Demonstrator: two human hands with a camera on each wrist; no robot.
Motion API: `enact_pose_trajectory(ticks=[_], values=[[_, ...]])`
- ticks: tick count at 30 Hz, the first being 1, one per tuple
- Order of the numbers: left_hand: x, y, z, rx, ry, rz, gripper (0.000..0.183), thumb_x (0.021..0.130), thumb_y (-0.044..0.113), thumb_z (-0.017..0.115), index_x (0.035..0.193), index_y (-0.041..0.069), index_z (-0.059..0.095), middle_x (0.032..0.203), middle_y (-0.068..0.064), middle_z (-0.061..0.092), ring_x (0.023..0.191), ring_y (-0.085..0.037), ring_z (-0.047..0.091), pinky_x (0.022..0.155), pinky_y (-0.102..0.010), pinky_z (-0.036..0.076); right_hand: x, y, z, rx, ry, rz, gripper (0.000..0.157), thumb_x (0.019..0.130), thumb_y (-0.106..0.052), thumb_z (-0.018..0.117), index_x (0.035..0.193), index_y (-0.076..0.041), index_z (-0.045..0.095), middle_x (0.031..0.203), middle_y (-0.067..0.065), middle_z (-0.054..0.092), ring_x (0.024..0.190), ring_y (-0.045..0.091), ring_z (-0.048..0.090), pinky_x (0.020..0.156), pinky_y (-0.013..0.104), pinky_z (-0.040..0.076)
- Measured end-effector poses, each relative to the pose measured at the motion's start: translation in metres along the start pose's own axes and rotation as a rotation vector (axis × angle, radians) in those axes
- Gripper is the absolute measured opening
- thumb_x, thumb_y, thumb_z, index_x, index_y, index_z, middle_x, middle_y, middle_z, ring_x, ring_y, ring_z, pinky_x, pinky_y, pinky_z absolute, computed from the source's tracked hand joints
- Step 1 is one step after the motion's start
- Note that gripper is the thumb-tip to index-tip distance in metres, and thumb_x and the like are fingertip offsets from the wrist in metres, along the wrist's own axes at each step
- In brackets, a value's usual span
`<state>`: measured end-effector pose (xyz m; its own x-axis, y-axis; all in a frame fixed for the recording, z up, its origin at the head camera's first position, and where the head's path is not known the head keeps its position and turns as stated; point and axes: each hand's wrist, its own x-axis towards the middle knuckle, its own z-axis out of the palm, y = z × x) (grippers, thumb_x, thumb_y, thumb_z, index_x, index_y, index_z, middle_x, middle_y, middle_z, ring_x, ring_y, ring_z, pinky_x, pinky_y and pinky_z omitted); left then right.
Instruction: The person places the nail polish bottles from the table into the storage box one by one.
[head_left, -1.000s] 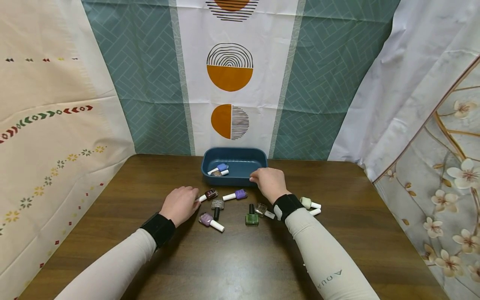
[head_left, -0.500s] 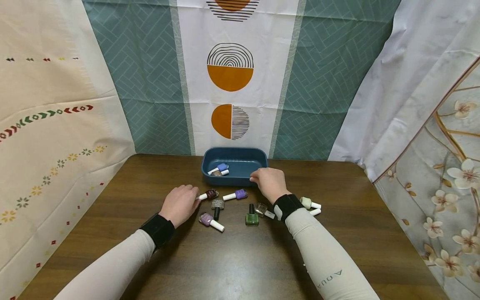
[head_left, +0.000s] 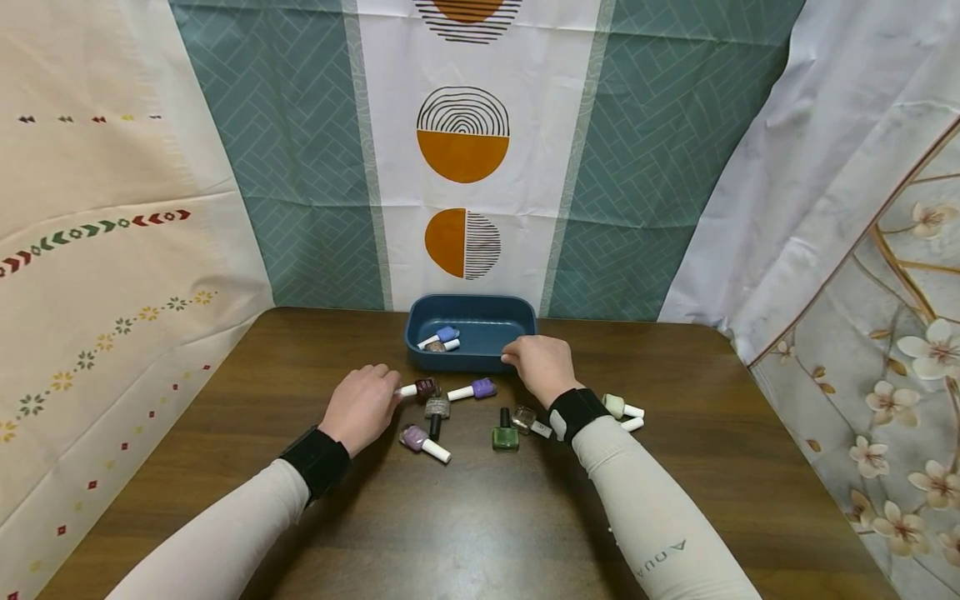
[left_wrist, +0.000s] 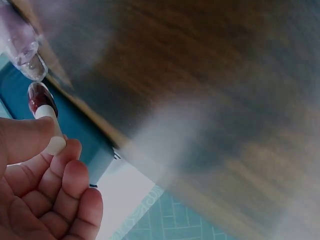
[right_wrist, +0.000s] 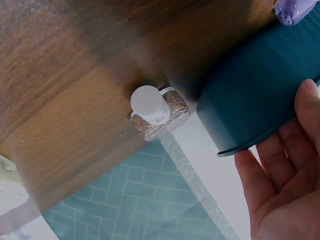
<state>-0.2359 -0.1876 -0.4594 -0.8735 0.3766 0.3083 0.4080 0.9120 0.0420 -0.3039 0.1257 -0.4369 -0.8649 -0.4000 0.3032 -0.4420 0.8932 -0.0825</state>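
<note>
Even light fills the head view; glare whitens the wooden surface point(head_left: 465, 525) on the near side of the blue bin point(head_left: 465, 364), with soft shadows beside the sleeves point(head_left: 225, 529). Both wrist views look hazy, the left blurrier.

The left hand point(left_wrist: 42, 187) pinches the white cap point(left_wrist: 54, 131) of a dark red bottle point(left_wrist: 42, 100) between thumb and fingers; behind that bottle shows a blue tray point(left_wrist: 85, 137), just off the bottle's glass end a lilac bottle point(left_wrist: 17, 32), and to the bottle's right the blurred wooden table point(left_wrist: 200, 55)
</note>
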Motion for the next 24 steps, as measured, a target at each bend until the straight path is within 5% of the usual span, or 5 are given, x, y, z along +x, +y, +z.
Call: enact_pose_trajectory(ticks=[24], values=[[0.010,0.014,-0.029,-0.024,0.140,0.079,0.021,0.092,0.009,0.091,0.103,0.003,0.075,0.087,-0.006,0.064,0.079,-0.025,0.057,0.075,-0.041,0.053,0.001,0.000,-0.001,0.016,-0.005,0.002,0.017,0.107,-0.029,0.075,0.116,-0.024,0.088,0.107,-0.001,0.084,0.095,0.022,0.078,0.079,0.043,0.063]])
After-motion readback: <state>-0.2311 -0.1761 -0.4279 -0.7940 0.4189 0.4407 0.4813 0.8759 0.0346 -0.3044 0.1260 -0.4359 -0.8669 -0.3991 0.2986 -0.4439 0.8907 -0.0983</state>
